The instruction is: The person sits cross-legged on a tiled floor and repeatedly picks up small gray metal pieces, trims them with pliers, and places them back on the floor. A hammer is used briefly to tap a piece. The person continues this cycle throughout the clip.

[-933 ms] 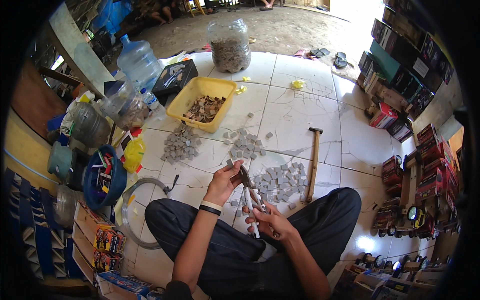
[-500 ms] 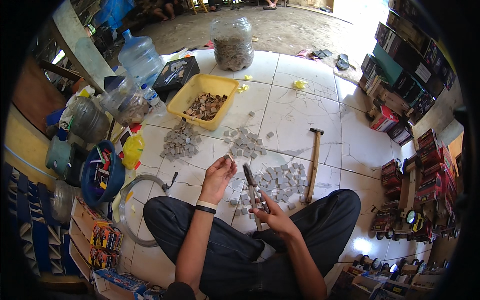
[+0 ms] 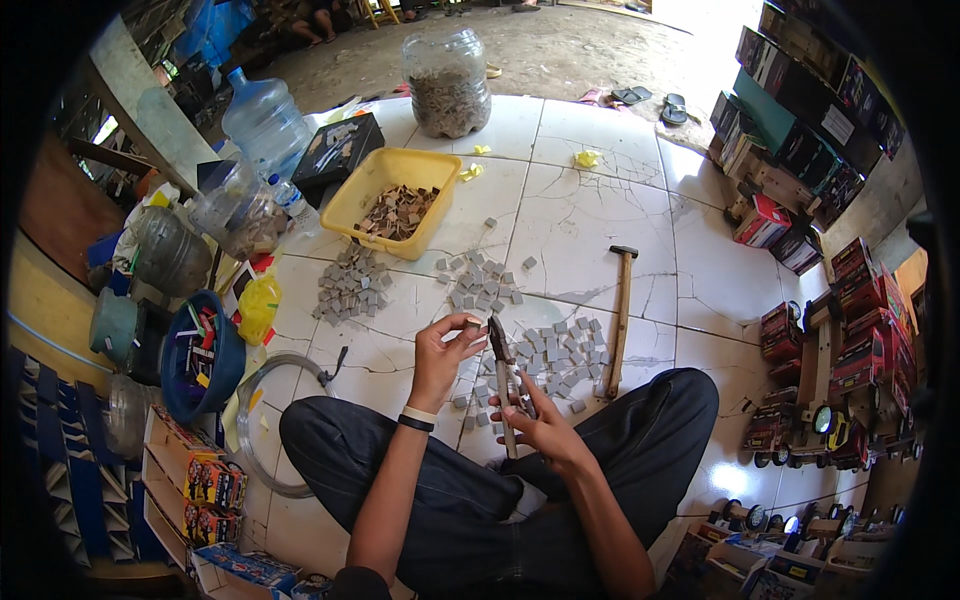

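My left hand [image 3: 443, 352] is closed, pinching a small square piece [image 3: 473, 324] between thumb and fingertips. Just right of it rise the jaws of a pair of metal pliers [image 3: 501, 372], pointing away from me. My right hand [image 3: 540, 428] is wrapped round the pliers' handles. The jaws are close to the square piece; whether they touch it I cannot tell. Beyond and beside the pliers lie loose grey square pieces [image 3: 560, 350], with another cluster of grey pieces [image 3: 480, 283] farther off and a heap of grey pieces [image 3: 352, 285] to the left.
A yellow tub [image 3: 335, 212] holds brownish pieces. To the right lies a hammer [image 3: 621, 320]. A wire coil [image 3: 248, 440] and a blue basin [image 3: 228, 372] sit at left. Toy trucks [image 3: 840, 370] line the right side. A cut plastic jug [image 3: 447, 85] stands at the back.
My left hand has come nearer the pliers, and the square piece has turned in its fingers. My right hand still grips the pliers. The whole view has shifted slightly.
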A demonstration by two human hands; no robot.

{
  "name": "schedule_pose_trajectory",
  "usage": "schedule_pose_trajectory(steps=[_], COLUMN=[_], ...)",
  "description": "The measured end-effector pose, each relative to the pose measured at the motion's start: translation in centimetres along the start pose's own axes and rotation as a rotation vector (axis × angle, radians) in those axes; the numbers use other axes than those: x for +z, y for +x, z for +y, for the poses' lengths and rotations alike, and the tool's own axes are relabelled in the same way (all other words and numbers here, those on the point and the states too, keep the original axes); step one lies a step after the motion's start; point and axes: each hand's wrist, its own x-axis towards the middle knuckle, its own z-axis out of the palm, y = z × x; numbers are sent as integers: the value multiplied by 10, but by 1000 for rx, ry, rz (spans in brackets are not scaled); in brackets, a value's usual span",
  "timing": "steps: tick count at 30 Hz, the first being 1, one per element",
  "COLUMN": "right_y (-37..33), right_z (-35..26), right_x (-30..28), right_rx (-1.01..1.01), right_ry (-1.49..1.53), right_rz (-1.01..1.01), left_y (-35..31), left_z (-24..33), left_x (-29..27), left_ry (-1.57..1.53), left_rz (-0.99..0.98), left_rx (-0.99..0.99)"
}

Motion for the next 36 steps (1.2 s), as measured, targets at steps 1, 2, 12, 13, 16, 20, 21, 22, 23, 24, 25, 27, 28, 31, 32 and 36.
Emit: schedule_pose_trajectory(steps=[1, 2, 12, 13, 16, 20, 21, 22, 23, 24, 25, 27, 28, 31, 32, 36], right_y=[0, 0, -2, -2, -1, 0, 0, 0, 0, 0, 0, 0, 0, 1, 1, 0], right_z=[-1, -1, -4, -5, -4, -3, -3, -3, -3, -2, -2, -2, -2, -2, -2, -2], right_x=[0, 0, 1, 1, 1, 1, 1, 0, 0, 0, 0, 0, -1, -2, -2, -1], right_rx=[-2, -5, -27, -17, -20, -18, -17, -14, -11, -9, -1, 14, 7, -5, -4, -18], right_ry=[4, 11, 23, 20, 16, 9, 6, 13, 20, 27, 19, 7, -13, -43, -42, -25], right_rz=[-14, -19, -33, -32, -30, -35, -36, -34, -31, -29, -16, 9, 6, -5, -10, -14], left_y=[0, -1, -2, -2, -1, -1, -1, -1, -1, -1, -1, -1, -1, -1, -1, 0], left_z=[1, 1, 4, 4, 2, 1, 1, 0, 0, 0, -1, -1, -2, -3, -3, -3], left_x=[1, 2, 7, 7, 8, 9, 8, 8, 8, 8, 8, 8, 8, 7, 7, 6], left_ry=[2, 0, 16, 11, 4, 9, 11, 9, 10, 11, 13, 18, 9, -6, -1, 11], left_rz=[6, 6, 0, 10, 31, 29, 29, 28, 30, 33, 32, 33, 35, 39, 38, 31], left_rx=[0, 6, 34, 35, 35, 43, 43, 44, 42, 40, 42, 48, 46, 48, 51, 61])
